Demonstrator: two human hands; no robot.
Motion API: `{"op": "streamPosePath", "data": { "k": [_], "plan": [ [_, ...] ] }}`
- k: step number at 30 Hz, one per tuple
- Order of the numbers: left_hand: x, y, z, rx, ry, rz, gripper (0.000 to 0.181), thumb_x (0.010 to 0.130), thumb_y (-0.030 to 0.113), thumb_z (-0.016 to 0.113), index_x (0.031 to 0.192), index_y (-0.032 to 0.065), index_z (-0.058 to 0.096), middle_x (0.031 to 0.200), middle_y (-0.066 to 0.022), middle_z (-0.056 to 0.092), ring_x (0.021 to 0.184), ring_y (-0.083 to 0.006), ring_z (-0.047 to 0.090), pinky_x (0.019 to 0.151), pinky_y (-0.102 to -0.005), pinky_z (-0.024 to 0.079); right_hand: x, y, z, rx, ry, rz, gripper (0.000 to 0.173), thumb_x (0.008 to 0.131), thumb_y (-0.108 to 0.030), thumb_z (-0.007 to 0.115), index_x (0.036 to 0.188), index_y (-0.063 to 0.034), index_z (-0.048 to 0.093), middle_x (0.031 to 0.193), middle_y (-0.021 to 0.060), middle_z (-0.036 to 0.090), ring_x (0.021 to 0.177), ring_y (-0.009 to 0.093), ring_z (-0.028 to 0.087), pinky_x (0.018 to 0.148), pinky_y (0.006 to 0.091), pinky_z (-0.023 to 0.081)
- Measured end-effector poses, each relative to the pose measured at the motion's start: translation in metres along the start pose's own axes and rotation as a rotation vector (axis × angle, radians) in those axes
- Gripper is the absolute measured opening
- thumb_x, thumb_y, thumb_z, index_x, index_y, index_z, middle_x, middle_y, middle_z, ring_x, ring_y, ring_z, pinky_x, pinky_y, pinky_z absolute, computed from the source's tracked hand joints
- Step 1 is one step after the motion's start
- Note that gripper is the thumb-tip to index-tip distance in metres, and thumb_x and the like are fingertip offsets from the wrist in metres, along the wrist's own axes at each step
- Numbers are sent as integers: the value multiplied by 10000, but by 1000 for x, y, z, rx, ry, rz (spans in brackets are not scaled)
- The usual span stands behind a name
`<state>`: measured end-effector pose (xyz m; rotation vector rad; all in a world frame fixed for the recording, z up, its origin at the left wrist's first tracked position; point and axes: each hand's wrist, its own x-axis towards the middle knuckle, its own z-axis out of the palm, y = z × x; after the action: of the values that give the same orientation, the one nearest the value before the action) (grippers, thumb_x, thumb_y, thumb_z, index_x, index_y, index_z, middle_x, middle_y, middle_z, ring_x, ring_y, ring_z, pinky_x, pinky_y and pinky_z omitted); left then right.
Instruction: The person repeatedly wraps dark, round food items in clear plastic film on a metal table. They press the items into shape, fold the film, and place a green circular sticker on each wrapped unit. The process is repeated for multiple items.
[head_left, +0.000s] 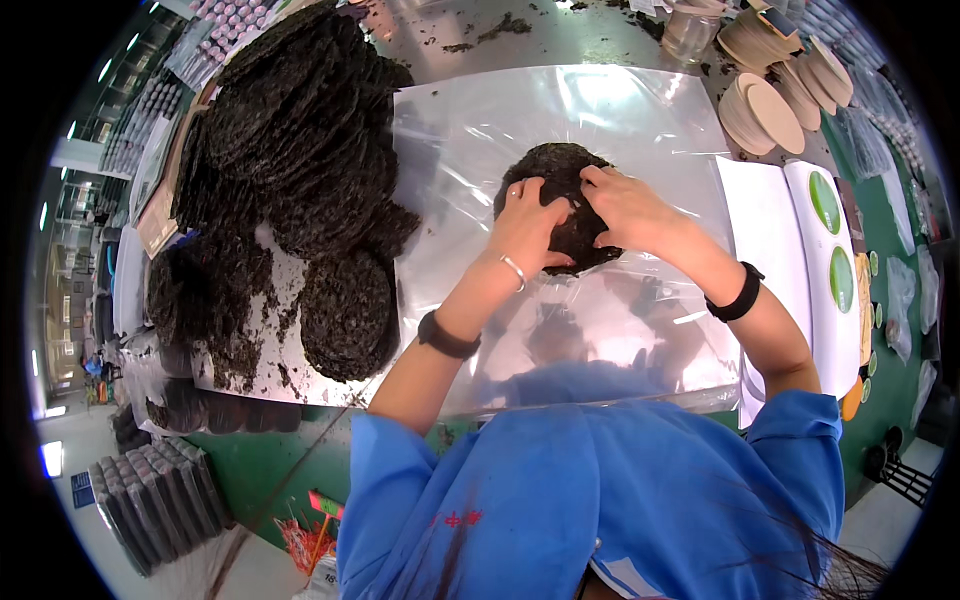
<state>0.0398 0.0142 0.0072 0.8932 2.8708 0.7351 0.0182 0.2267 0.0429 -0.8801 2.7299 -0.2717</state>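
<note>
A round, dark disc of what looks like dried seaweed (562, 159) lies on a sheet of clear plastic film (465, 330) before me. My left hand (529, 221) grips the disc's left part with bent fingers, its thumb near the lower edge. On the opposite side my right hand (626, 206) holds the disc, fingertips at its upper right and thumb lower down. Both hands hide part of its surface. To the left rises a tall leaning stack of similar dark discs (300, 127). A shorter round stack (346, 315) stands nearer, beside loose dark flakes (236, 360).
Stacks of pale round boards (761, 112) stand at the back right near a clear jar (691, 34). White printed packaging with green ovals (802, 247) lies along the right side. Dark scraps (506, 26) litter the metal tabletop (427, 30). Wrapped packs (157, 495) stand lower left.
</note>
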Motion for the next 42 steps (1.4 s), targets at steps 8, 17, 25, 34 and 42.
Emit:
{"op": "streamPosePath", "data": {
  "k": [8,17,25,34,42],
  "plan": [
    [13,-13,47,60,-20,-69,661,591,179,938,1178,79,651,1347,-226,480,1244,-466,459,1073,-496,452,18,13,61,-153,172,-58,406,638,-81,859,999,36,718,1254,212,566,1203,375,553,996,433,527],
    [-138,-22,-35,242,469,-339,759,676,81,707,1408,62,509,1537,-276,392,1451,-499,330,1174,-652,259,3,15,51,-88,64,-61,632,644,-92,897,1177,108,622,1291,217,533,1217,383,544,1046,429,505],
    [-257,-102,-35,297,388,-605,625,857,119,603,1464,45,476,1389,-230,572,1252,-457,559,1055,-512,471,-6,7,45,-94,64,-98,618,728,-116,861,1256,85,612,1347,223,555,1247,371,555,1045,428,506],
    [-217,-22,-141,-136,532,-652,297,1058,204,590,1249,-15,652,1097,-171,718,945,-246,675,880,-327,522,-51,-9,-31,319,407,14,351,945,-143,694,1271,-14,672,1223,170,692,1124,379,643,960,415,505],
    [-97,64,-101,-925,1025,-410,343,1089,152,551,1413,45,518,1312,-83,651,1112,-172,648,982,-312,518,-74,-28,-34,347,997,-10,408,919,-97,708,1318,-44,645,1325,158,628,1191,364,621,1010,413,489]
  ]
}}
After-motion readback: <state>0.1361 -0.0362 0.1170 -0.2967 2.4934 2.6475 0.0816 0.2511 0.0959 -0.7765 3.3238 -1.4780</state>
